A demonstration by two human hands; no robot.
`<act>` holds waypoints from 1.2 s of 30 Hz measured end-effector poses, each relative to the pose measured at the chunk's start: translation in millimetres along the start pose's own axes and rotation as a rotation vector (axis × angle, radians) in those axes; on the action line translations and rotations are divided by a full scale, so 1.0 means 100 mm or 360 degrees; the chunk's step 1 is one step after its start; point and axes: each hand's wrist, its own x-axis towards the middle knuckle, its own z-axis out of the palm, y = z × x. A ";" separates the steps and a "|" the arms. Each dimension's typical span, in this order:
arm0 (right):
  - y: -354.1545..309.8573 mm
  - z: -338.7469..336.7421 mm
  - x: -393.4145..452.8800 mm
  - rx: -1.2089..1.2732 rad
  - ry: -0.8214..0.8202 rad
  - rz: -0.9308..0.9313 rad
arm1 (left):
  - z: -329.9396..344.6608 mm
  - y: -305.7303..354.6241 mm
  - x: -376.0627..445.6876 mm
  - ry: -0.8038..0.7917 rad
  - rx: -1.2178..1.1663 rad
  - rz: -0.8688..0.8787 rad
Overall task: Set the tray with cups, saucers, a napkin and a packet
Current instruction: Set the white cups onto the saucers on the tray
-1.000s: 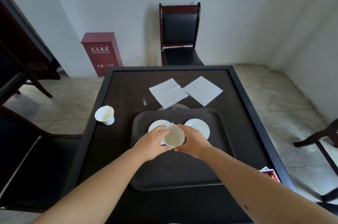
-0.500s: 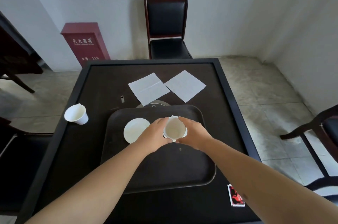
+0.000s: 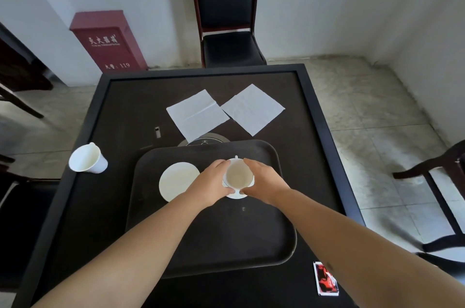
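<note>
Both hands are wrapping one white cup [image 3: 237, 177] from opposite sides over the dark tray [image 3: 226, 239]. The left hand [image 3: 214, 182] is curling its fingers around the cup's left wall; the right hand [image 3: 264, 180] is doing the same on the right wall, thumbs nearly meeting at the near rim. Cup is standing upright, mouth up, over the right-hand saucer [image 3: 236, 196], of which only a sliver is showing below the thumbs. Whether cup base is touching that saucer: cannot tell, hands are covering it.

A second saucer [image 3: 176, 182] is lying bare on the tray, just beside the left hand, on its left.

A second cup [image 3: 86, 161] is sitting on the desk [image 3: 120, 111] at the left edge, well apart from the tray, tilted in this view.

Two white napkins are lying flat on the desk beyond the tray's far rim: left napkin [image 3: 197, 114] and right napkin [image 3: 253, 109], corners touching or nearly so.

A red-and-white packet [image 3: 325, 280] is lying on the desk near the tray's near-right corner, partly under the right forearm.

A dark chair [image 3: 226, 18] is standing past the desk's far edge; a red cabinet [image 3: 108, 41] is standing against the wall to its left.
</note>
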 end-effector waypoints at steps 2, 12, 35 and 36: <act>0.05 0.01 0.03 -0.0008 -0.0015 0.0016 | 0.04 -0.01 0.05 -0.0022 0.0008 0.0001; 0.15 0.10 0.07 0.0036 0.0036 0.0061 | 0.06 -0.06 0.09 -0.0031 -0.0063 0.0000; -0.24 0.12 -0.27 -0.0529 0.0231 0.0181 | -0.28 -0.19 -0.52 -0.0019 0.0480 -0.0045; -0.30 0.14 -0.29 -0.0559 0.0264 0.0169 | -0.31 -0.23 -0.57 -0.0016 0.0496 -0.0053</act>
